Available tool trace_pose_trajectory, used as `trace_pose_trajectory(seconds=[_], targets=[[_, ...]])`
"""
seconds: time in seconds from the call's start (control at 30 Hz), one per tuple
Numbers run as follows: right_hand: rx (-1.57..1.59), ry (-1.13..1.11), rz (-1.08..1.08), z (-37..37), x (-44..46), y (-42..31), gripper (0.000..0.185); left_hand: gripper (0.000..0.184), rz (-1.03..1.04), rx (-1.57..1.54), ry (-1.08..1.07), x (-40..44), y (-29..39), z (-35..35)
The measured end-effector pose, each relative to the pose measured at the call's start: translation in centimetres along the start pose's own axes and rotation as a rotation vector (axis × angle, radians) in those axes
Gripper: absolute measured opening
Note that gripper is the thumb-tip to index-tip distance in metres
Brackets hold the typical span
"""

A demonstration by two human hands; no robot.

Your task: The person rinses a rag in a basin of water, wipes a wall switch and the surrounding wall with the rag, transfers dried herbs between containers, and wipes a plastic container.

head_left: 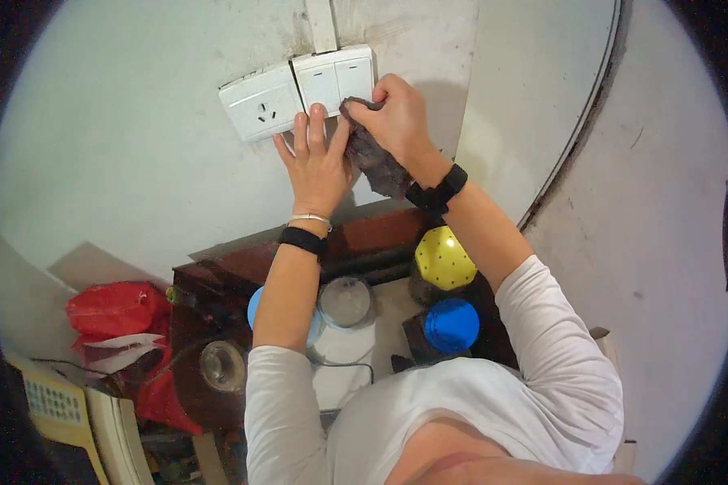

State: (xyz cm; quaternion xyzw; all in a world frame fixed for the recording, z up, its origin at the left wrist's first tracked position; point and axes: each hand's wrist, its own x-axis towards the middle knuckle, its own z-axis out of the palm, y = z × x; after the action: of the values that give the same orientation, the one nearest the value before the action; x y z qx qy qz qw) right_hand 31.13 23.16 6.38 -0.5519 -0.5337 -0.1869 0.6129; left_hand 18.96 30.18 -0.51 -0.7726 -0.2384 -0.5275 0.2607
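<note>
A dark, crumpled cloth [374, 160] hangs from my right hand [396, 117], whose fingers pinch it at the lower right corner of the white double switch [332, 81]. Left of that switch, a white socket plate [262, 107] is fixed to the wall, slightly tilted. My left hand [319, 166] has its fingers spread, with the fingertips touching the lower edges of the switch and the socket. Nothing is held in it.
Below the wall plates is a dark red cabinet [218, 263] bearing a yellow dotted lid [446, 259], a blue lid [451, 326], a clear round container [346, 302] and a glass jar [222, 366]. A red bag [117, 309] lies at the left.
</note>
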Motion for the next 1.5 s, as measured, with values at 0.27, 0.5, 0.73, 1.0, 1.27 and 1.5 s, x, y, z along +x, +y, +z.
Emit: trace_pose_trajectory(seconds=[0.27,0.5,0.73,1.0,1.27,1.5], targets=[[0.036,-0.007,-0.003,-0.1,0.0,0.4,0.028,0.063,0.002,0.014,-0.076,0.0,0.0,-0.6],[0.072,-0.003,0.001,0.0,-0.3,1.0,0.025,0.068,0.013,0.027,-0.059,0.2,0.4,-1.7],[0.199,0.048,0.055,0.6,0.4,1.4,0.024,0.066,-0.184,-0.354,-0.266,-0.8,2.1,-9.1],[0.06,0.038,-0.045,-0.4,-0.1,0.5,0.018,0.055,-0.355,-0.562,-0.385,-10.2,4.1,-16.9],[0.125,0.044,-0.049,0.4,-1.0,1.3,0.028,0.05,-0.633,-0.556,-0.47,-15.6,3.5,-21.7],[-0.173,0.037,0.028,0.6,-0.4,-2.0,0.052,0.05,-0.695,-0.589,-0.494,-15.9,4.3,-22.0]])
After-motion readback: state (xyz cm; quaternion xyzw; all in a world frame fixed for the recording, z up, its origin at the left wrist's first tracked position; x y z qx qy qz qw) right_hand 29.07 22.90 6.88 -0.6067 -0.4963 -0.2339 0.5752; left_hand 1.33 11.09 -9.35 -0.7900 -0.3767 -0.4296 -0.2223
